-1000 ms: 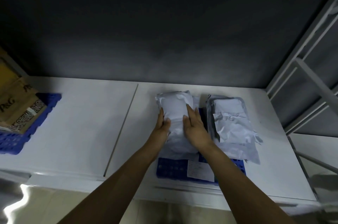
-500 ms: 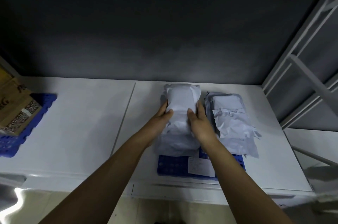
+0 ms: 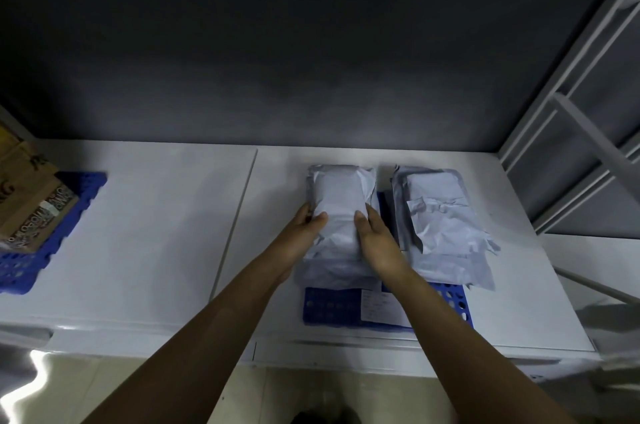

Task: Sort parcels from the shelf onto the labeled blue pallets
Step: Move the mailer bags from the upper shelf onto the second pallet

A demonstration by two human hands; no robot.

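Squaring the top parcel [image 3: 341, 198] on its stack, the left hand [image 3: 304, 227] and right hand [image 3: 379, 245] are gripping its near end from either side, thumbs on top. Against a second ago it is lying straighter and farther back, so this placement is probably nearing completion. It is sitting just beside a second stack [image 3: 445, 229] on the blue pallet [image 3: 329, 305]. The pallet's paper label [image 3: 379, 305] is showing print too small to read, and the cardboard box [image 3: 31, 205] on the far-left pallet [image 3: 79, 212] is showing only a cut-off "G" and blurred lettering.
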